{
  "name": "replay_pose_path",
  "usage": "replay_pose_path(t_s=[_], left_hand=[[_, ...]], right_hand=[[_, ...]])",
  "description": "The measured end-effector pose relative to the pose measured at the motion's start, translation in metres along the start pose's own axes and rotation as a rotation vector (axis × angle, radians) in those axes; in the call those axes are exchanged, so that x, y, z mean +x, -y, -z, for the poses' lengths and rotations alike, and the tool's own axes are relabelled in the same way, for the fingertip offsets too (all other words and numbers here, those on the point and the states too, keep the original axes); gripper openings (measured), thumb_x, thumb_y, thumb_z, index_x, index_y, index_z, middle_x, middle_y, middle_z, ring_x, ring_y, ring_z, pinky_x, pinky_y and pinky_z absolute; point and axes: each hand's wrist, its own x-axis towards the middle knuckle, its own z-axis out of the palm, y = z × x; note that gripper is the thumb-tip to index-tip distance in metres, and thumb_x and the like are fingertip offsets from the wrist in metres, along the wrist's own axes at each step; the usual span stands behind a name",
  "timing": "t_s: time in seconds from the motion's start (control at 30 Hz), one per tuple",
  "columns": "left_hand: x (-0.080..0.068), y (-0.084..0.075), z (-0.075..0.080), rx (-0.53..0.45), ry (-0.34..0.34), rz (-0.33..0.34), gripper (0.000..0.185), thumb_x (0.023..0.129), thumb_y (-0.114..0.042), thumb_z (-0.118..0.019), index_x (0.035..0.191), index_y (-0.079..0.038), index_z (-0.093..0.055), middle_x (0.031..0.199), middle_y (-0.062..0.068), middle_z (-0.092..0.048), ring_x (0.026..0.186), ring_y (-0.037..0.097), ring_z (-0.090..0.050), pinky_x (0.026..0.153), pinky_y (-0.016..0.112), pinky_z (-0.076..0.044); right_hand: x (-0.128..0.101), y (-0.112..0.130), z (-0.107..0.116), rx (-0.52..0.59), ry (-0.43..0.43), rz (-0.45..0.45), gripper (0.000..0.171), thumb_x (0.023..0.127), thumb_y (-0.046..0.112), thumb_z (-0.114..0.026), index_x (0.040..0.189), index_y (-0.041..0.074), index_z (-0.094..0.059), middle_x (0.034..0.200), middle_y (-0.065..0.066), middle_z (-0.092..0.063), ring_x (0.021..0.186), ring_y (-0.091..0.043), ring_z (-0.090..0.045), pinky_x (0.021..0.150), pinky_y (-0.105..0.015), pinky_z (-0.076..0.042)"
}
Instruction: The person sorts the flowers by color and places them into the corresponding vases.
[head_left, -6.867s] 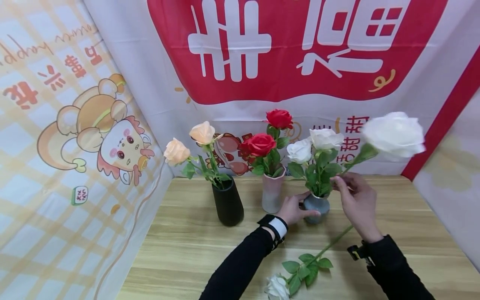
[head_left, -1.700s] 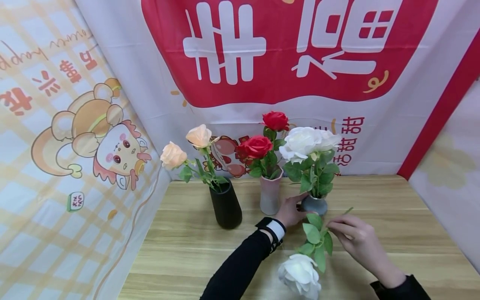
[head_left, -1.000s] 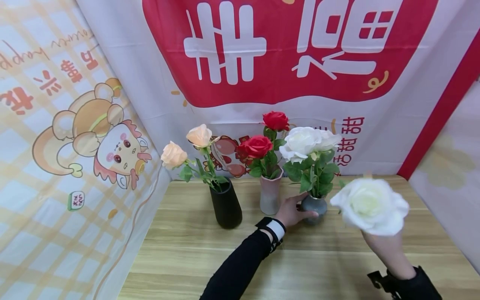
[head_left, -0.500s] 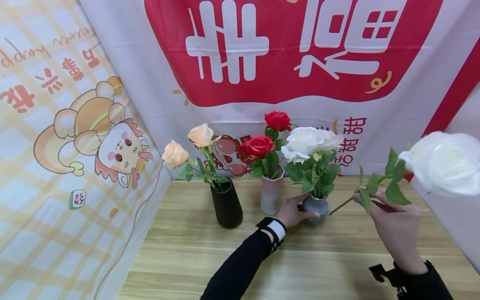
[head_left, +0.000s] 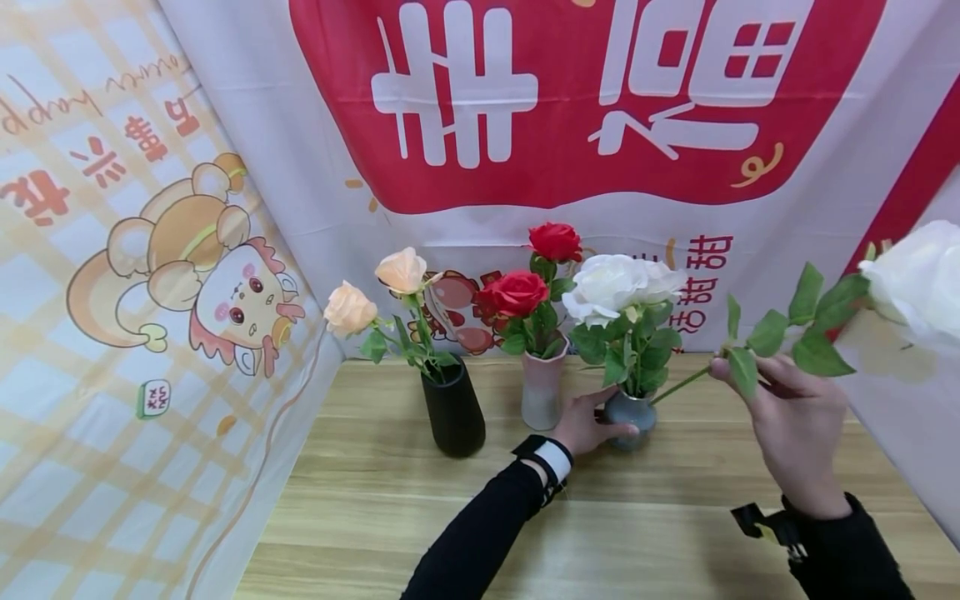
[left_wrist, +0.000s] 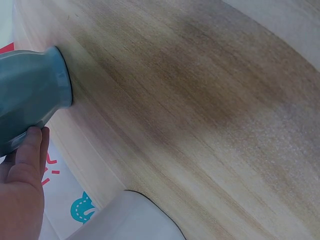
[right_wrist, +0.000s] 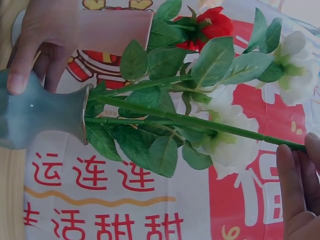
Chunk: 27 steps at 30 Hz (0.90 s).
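- Printed fabric banners are hanging behind and beside a pale wooden tabletop (head_left: pixel 375 500); a large red-and-white banner (head_left: pixel 585 100) is filling the back wall, and a checked cartoon banner (head_left: pixel 135 275) is covering the left side.
- The person's left hand (head_left: pixel 588 423) is curling around the small, round blue-grey ceramic vase (head_left: pixel 630 414), with the thumb lying across its front; in the left wrist view a fingertip (left_wrist: pixel 31 150) is pressing on the vase's glazed body (left_wrist: pixel 30 95).
- That vase is standing on the table just right of the frosted pink vase (head_left: pixel 542 390), and white roses with green leaves (head_left: pixel 622 287) are already sitting in it.
- The right hand (head_left: pixel 798 421) is pinching the thin green stem of a loose white artificial rose (head_left: pixel 918 283), fingers closed around the stem.
- The rose is being held in the air, its bloom up at the right edge, its stem slanting down and left with its lower end (head_left: pixel 663 393) near the vase's mouth; in the right wrist view the stem (right_wrist: pixel 200 120) is reaching that mouth (right_wrist: pixel 85 115).
- Red roses (head_left: pixel 525 283) are standing in the pink vase.
- Farther left, a tall matte black vase (head_left: pixel 452 408) is holding peach roses (head_left: pixel 378 287).
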Motion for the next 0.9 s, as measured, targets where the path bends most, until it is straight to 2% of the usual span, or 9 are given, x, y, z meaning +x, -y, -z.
replay_pose_path(t_s=[0.13,0.27,0.43,0.47,0.57,0.67,0.7,0.8,0.9], left_hand=[[-0.001,-0.001,0.000,0.001,-0.010,-0.001,0.079,0.078,-0.055,-0.077,0.146,-0.023,-0.050,0.140,0.003,-0.053,0.109,0.008,-0.060,0.089,0.020,-0.045],[-0.001,0.000,-0.001,0.011,-0.022,-0.017,0.079,0.078,-0.055,-0.076,0.145,-0.023,-0.050,0.140,0.003,-0.053,0.108,0.006,-0.061,0.088,0.018,-0.045],[-0.002,0.000,0.000,0.006,-0.033,-0.026,0.078,0.079,-0.053,-0.077,0.145,-0.021,-0.051,0.138,0.003,-0.054,0.107,0.005,-0.061,0.087,0.016,-0.045],[-0.002,-0.001,0.000,0.005,-0.034,-0.028,0.078,0.079,-0.053,-0.077,0.145,-0.021,-0.051,0.138,0.002,-0.054,0.108,0.005,-0.061,0.088,0.016,-0.044],[-0.002,-0.001,0.000,0.011,-0.036,-0.043,0.078,0.079,-0.053,-0.077,0.145,-0.019,-0.051,0.137,0.003,-0.055,0.109,0.006,-0.060,0.089,0.017,-0.044],[-0.002,0.000,0.000,0.021,-0.042,-0.062,0.078,0.080,-0.053,-0.077,0.145,-0.019,-0.051,0.135,0.003,-0.057,0.109,0.005,-0.060,0.089,0.017,-0.044],[-0.002,0.001,0.000,0.027,-0.045,-0.068,0.077,0.080,-0.053,-0.077,0.144,-0.019,-0.052,0.134,0.003,-0.058,0.108,0.005,-0.060,0.088,0.017,-0.045],[-0.002,0.001,0.000,0.041,-0.046,-0.076,0.076,0.080,-0.052,-0.077,0.145,-0.021,-0.051,0.132,0.002,-0.060,0.107,0.004,-0.061,0.086,0.016,-0.045],[-0.003,-0.001,0.000,0.042,-0.042,-0.062,0.075,0.080,-0.051,-0.078,0.144,-0.022,-0.052,0.131,0.001,-0.060,0.107,0.006,-0.061,0.087,0.016,-0.045]], right_hand=[[0.002,-0.008,-0.005,0.055,-0.014,-0.015,0.032,0.071,-0.027,-0.072,0.100,-0.015,-0.070,0.090,-0.025,-0.070,0.080,-0.013,-0.069,0.081,-0.023,-0.052],[0.002,-0.023,-0.011,0.051,-0.005,-0.042,0.032,0.072,-0.026,-0.072,0.102,-0.013,-0.071,0.091,-0.027,-0.069,0.085,-0.014,-0.070,0.082,-0.025,-0.052],[-0.002,-0.053,-0.019,-0.020,0.048,-0.063,0.031,0.074,-0.020,-0.075,0.102,-0.007,-0.074,0.093,-0.016,-0.073,0.085,-0.008,-0.070,0.080,-0.021,-0.052],[-0.003,-0.058,-0.020,-0.009,0.058,-0.075,0.030,0.075,-0.020,-0.074,0.103,-0.007,-0.074,0.093,-0.012,-0.073,0.086,-0.007,-0.069,0.080,-0.021,-0.052],[-0.007,-0.066,-0.024,0.158,0.086,-0.165,0.030,0.078,-0.022,-0.070,0.106,-0.015,-0.069,0.095,-0.007,-0.073,0.090,-0.010,-0.069,0.081,-0.028,-0.053],[-0.010,-0.070,-0.028,0.190,0.110,-0.241,0.028,0.081,-0.019,-0.069,0.109,-0.015,-0.068,0.096,-0.003,-0.073,0.091,-0.010,-0.069,0.080,-0.028,-0.053],[-0.011,-0.071,-0.029,0.175,0.119,-0.260,0.027,0.082,-0.017,-0.069,0.109,-0.013,-0.068,0.097,-0.006,-0.073,0.090,-0.010,-0.069,0.080,-0.029,-0.053],[-0.011,-0.075,-0.033,-0.004,0.139,-0.263,0.024,0.084,-0.006,-0.074,0.108,-0.005,-0.073,0.098,-0.009,-0.073,0.087,-0.003,-0.068,0.076,-0.021,-0.053],[-0.013,-0.079,-0.037,-0.093,0.168,-0.286,0.022,0.085,0.001,-0.076,0.106,-0.003,-0.075,0.099,-0.017,-0.072,0.086,-0.001,-0.066,0.072,-0.017,-0.052]])
